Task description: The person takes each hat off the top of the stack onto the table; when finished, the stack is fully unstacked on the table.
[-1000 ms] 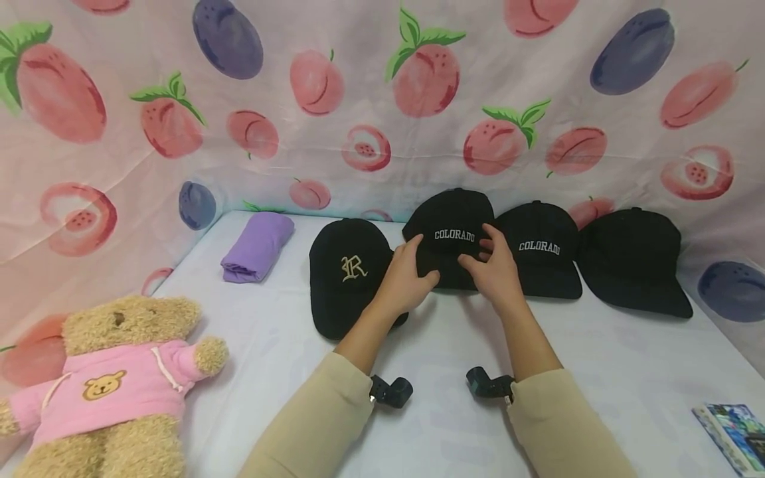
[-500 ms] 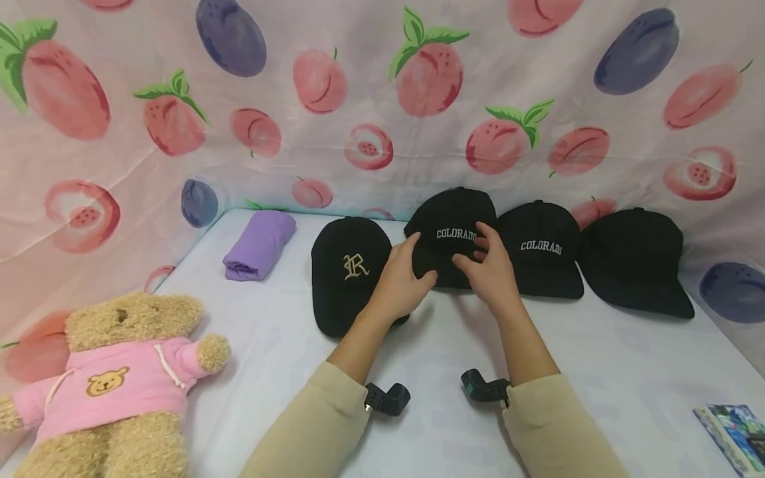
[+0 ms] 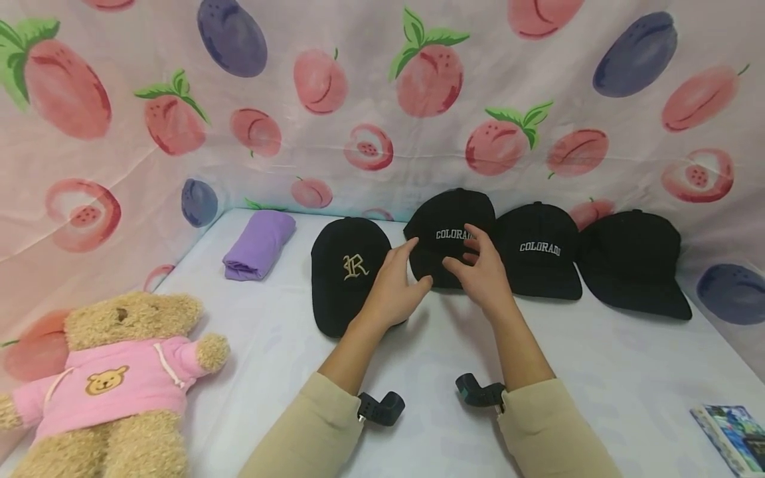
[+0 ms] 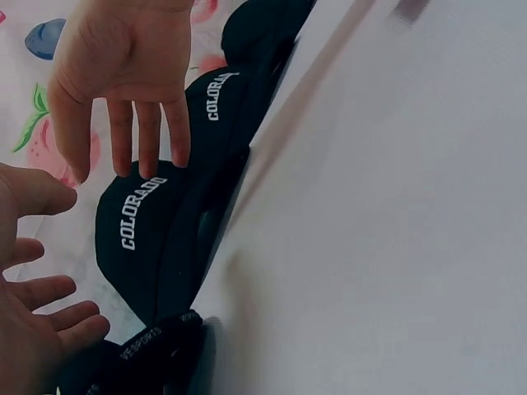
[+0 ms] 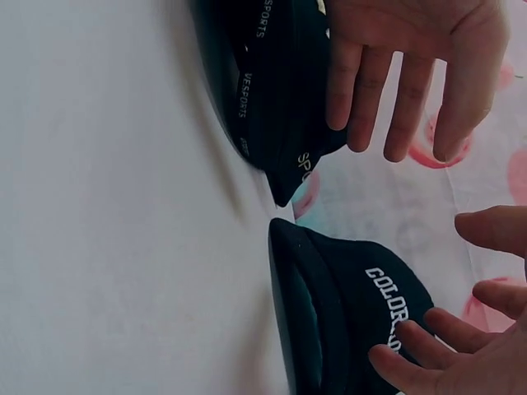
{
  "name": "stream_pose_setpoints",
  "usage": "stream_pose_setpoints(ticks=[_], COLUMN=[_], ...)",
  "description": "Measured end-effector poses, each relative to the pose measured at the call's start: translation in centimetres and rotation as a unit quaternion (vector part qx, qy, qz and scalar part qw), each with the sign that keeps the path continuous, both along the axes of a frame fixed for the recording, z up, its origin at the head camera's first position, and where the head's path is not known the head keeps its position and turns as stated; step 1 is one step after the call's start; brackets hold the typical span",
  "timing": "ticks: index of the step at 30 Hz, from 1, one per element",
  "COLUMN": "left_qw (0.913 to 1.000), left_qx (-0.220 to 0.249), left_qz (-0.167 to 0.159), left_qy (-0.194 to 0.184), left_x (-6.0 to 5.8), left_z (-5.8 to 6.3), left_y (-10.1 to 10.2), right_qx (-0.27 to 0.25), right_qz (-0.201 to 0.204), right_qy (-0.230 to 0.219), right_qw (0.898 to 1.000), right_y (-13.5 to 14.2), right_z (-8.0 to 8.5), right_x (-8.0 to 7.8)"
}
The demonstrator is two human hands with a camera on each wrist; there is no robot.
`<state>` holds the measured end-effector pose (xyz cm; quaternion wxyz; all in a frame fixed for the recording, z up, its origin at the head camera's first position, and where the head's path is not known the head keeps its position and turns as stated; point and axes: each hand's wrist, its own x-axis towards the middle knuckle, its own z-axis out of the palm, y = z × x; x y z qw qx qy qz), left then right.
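Both hands hover in front of a black cap lettered COLORADO (image 3: 445, 255), the palms turned toward each other with fingers apart. The left hand (image 3: 394, 285) partly covers a black cap with a gold R emblem (image 3: 343, 259). To its right, the right hand (image 3: 481, 272) overlaps the end of the COLORADO lettering in the head view. In the left wrist view the fingers stand apart from the COLORADO cap (image 4: 140, 222), and neither hand holds anything. A second COLORADO cap (image 3: 540, 265) and a plain black cap (image 3: 636, 265) continue the row.
A rolled purple cloth (image 3: 257, 245) lies left of the caps. A teddy bear in a pink hoodie (image 3: 113, 385) occupies the front left of the white surface (image 3: 442, 418). At the right edge is a colourful booklet (image 3: 732, 435). Fruit-print fabric (image 3: 406, 146) hangs behind.
The two hands have drawn slightly back toward the person, and the right hand has shifted left, so the hands are closer together. The caps stay in place.
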<state>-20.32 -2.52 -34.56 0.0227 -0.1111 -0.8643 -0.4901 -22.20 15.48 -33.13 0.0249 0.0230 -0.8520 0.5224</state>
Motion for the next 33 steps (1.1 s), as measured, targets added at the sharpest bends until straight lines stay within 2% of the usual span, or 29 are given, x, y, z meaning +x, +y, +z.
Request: stream_pose_setpoints(ticks=[7,18,26,33], left_qw=[0.9998,0.9985,0.9974,0.9947], left_qx=[-0.009,0.015,0.020,0.042], left_qz=[0.006,0.025,0.045,0.058], left_qy=[0.018,0.047,0.052,0.074], left_x=[0.8,1.7,2.0,2.1], left_z=[0.2,0.6,1.0,1.6], left_y=[-0.8,-2.1,-3.4,-5.1], right_qx=[-0.001,-0.017,-0.029,-0.039], right_qz=[0.011,0.021,0.031,0.046], right_qy=[0.001,-0.004,-0.001,-0.011], right_qw=[1.000,1.000,0.999,0.998], right_y=[-0.6,-1.6,-2.3,-3.1], right_z=[0.1,0.0,0.0,0.2], right_x=[0.2,0.3,0.5,0.5])
